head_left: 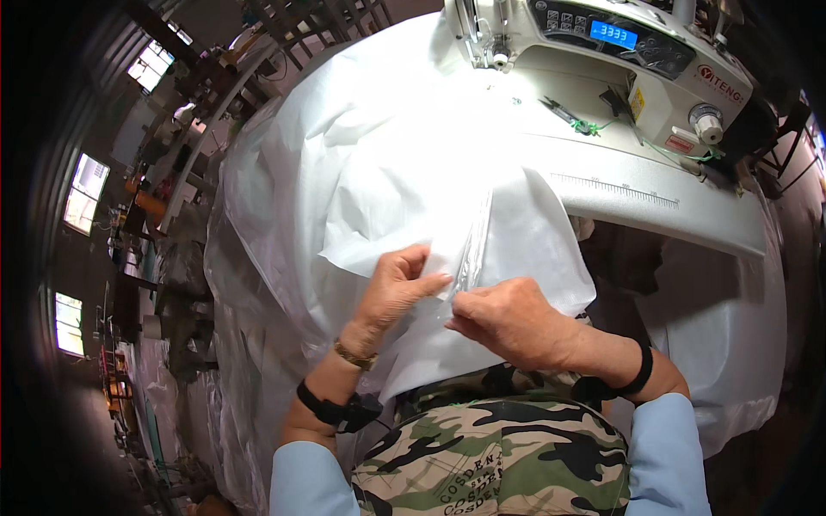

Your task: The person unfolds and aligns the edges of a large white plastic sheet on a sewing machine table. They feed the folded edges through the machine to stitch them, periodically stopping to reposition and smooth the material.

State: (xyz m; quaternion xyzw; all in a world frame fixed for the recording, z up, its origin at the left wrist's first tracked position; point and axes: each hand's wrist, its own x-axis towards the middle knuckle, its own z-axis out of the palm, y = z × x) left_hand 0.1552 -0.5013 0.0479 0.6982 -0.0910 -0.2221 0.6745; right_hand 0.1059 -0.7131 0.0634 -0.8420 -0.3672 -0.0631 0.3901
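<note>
Sheeting point(297, 202), apparently pinched by left hand point(397, 288) and right hand point(516, 322), drapes a table point(727, 225); dim workshop point(112, 219) beyond.

Sheet point(379, 206) white; sewing machine point(658, 99) off-white, display point(613, 35) bright blue; thread point(586, 127) green; sleeves point(669, 456) pale blue; garment point(486, 447) camouflage, I see tan, green, black.

First inspector: State the hands' position.

Second inspector: Both at centre frame. The left hand point(397, 288) has thumb and forefinger at the white sheeting point(292, 185); the right hand point(516, 322), fingers curled, pinches it at the lower end of a creased, shiny strip point(474, 241).

First: Machine?

Second: White sewing machine point(678, 84), upper right; blue display point(613, 34) lit. Green thread point(585, 128) and a small dark tool point(561, 113) lie below.

First: Remainder?

Second: Windows point(86, 192) toward the left edge; camouflage-patterned clothing point(490, 451), bottom centre.
</note>
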